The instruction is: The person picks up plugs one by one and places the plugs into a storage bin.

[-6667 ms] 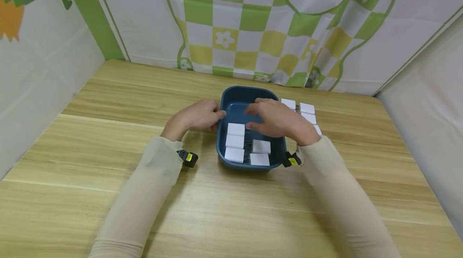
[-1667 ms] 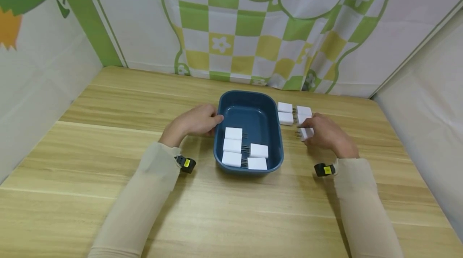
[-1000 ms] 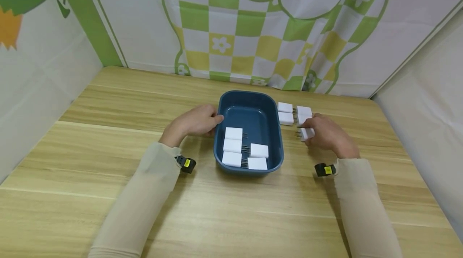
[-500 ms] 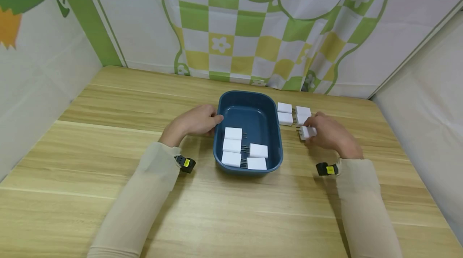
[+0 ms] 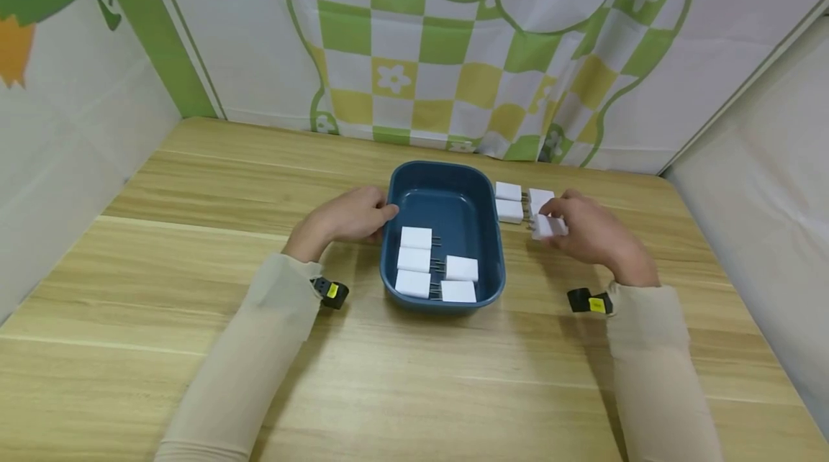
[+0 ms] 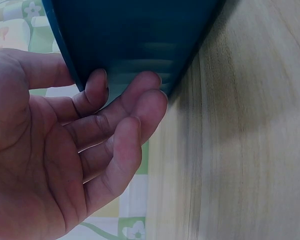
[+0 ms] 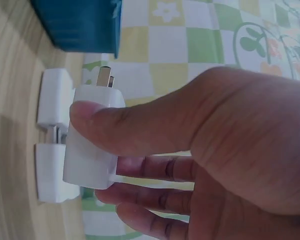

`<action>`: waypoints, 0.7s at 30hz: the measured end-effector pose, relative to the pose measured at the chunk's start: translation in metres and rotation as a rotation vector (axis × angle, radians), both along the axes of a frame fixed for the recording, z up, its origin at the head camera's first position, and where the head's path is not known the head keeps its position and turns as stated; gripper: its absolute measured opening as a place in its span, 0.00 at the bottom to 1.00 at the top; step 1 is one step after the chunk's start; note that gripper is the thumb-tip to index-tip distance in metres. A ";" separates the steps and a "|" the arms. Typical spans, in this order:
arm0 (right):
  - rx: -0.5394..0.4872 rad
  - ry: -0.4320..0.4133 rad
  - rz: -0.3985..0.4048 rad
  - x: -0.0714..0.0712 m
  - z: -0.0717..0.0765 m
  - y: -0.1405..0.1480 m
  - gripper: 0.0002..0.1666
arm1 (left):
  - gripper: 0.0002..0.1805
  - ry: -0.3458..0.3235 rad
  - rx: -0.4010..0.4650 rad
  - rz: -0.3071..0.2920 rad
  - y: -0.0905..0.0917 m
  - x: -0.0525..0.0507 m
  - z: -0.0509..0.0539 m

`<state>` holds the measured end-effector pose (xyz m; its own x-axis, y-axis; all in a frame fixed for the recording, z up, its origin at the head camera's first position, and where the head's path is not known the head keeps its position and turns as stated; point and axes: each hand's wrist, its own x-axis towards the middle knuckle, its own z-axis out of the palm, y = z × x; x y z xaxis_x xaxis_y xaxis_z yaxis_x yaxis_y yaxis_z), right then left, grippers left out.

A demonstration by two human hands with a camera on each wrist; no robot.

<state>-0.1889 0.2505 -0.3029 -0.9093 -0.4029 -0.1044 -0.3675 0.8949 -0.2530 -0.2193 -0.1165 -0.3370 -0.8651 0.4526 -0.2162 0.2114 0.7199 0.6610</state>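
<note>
A dark blue plastic bin (image 5: 440, 211) stands mid-table with several white charger plugs in its near half, such as one charger plug (image 5: 417, 237) at the left. My left hand (image 5: 350, 219) pinches the bin's left rim, thumb over the edge; the left wrist view shows its fingers (image 6: 147, 110) curled along the outer wall. To the right of the bin, my right hand (image 5: 596, 237) holds another white charger plug (image 7: 92, 145) between thumb and fingers. Its metal prongs (image 7: 104, 76) point toward the bin.
Several more charger plugs lie on the wooden table (image 5: 414, 390) right of the bin, prongs facing, including one charger plug (image 5: 509, 211) close beside its wall. A green-and-white checkered curtain (image 5: 447, 73) hangs along the back edge.
My right hand was over the bin at first, then gripped the charger plug on the right; it has since lifted the plug slightly. My left hand keeps its hold on the rim.
</note>
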 end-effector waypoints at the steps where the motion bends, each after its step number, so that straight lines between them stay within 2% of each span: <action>1: -0.004 0.006 0.005 0.001 0.001 -0.001 0.25 | 0.19 -0.001 0.001 0.002 0.000 0.000 0.000; 21: -0.034 0.085 0.011 0.014 0.018 -0.022 0.25 | 0.19 0.000 -0.013 0.010 0.001 0.001 0.001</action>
